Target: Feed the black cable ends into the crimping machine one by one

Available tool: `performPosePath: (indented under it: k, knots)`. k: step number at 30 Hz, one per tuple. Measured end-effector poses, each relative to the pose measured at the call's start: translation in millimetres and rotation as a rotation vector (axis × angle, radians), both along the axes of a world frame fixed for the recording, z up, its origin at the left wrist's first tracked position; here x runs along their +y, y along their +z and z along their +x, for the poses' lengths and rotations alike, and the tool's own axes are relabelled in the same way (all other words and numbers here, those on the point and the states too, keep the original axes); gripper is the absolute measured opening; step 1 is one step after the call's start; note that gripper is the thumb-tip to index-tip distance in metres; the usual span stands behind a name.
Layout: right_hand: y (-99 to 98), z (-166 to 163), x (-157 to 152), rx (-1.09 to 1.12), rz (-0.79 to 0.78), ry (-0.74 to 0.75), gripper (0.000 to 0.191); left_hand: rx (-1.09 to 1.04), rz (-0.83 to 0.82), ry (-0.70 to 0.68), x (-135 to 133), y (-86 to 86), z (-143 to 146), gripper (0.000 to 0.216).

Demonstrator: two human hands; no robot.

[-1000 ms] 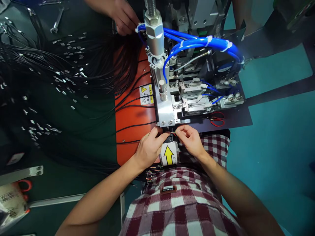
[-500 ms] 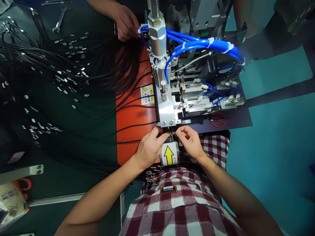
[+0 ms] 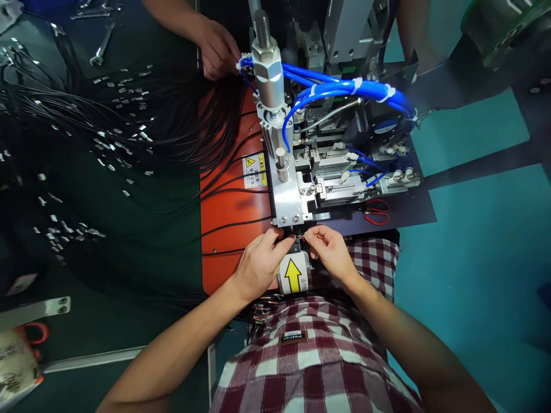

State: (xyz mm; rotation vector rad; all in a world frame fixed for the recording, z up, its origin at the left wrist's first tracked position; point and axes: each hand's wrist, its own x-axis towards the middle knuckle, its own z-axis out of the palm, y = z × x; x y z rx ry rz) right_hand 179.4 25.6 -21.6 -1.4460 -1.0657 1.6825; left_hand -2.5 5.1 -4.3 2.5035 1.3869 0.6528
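My left hand (image 3: 260, 259) is closed at the front edge of the machine, thumb and index finger pressed on the end of a black cable. From the right, my right hand (image 3: 330, 251) pinches the thin coloured wires (image 3: 301, 236) at that cable end; the fingertips hide most of them. Just beyond both hands stands the machine's metal press block (image 3: 286, 201). Below them lies a white plate with a yellow arrow (image 3: 293, 275). Other black cables (image 3: 235, 223) run across the orange plate (image 3: 224, 269) into the machine's side.
Bundles of black cables with shiny ends (image 3: 142, 132) cover the dark green table at left. Another person's hand (image 3: 219, 54) is at the machine's far end. Blue air hoses (image 3: 344, 89) arch over the machine. Red-handled scissors (image 3: 377, 212) lie right; a wrench (image 3: 102, 46) lies far left.
The whole view has shifted slightly as my head moved. Both hands stay at the cable end, with only a slight change in the right fingertips.
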Motion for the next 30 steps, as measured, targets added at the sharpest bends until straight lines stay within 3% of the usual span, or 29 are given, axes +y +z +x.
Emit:
performPosePath:
  k: [3,9,17,30]
  knots:
    - [-3.0,5,0,-0.016,0.029,0.014,0.028,-0.023,-0.023,0.006,0,0.2,0,0.029]
    - [-4.9,2,-1,-0.187,0.255,0.004,0.017,-0.038,-0.016,0.001,0,-0.8,1,0.028]
    - [5.8,2,-2,-0.552,0.681,0.177,0.010,-0.039,-0.007,-0.001,0,-0.2,0,0.027]
    - [2.2,-3,-4,-0.505,0.545,0.113,0.010,-0.035,-0.005,0.007,-1,-2.2,0,0.028]
